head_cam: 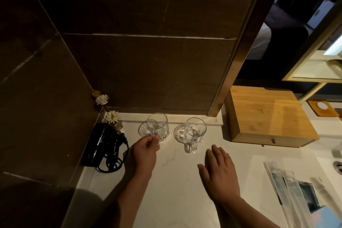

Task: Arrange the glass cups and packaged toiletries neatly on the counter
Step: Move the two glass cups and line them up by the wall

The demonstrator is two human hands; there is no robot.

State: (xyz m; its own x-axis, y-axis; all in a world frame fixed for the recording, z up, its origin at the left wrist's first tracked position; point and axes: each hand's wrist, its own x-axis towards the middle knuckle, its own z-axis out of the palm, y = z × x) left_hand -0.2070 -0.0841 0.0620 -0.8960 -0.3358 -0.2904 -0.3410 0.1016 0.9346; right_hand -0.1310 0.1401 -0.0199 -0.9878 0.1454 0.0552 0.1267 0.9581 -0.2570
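Two clear glass cups with handles stand near the back of the white counter (172, 181). My left hand (146, 151) pinches the handle of the left glass cup (157, 126), which leans slightly. The right glass cup (194, 132) stands upright with its handle toward me, untouched. My right hand (219, 172) lies flat and open on the counter just in front of it, holding nothing. Several packaged toiletries (294, 187), flat pale sachets, lie at the right front of the counter.
A black hair dryer (100, 146) with coiled cord lies at the left by the dark wall. White flowers (111, 116) sit in the back corner. A wooden drawer box (266, 116) stands at the back right. A sink drain (337, 166) shows at the right edge.
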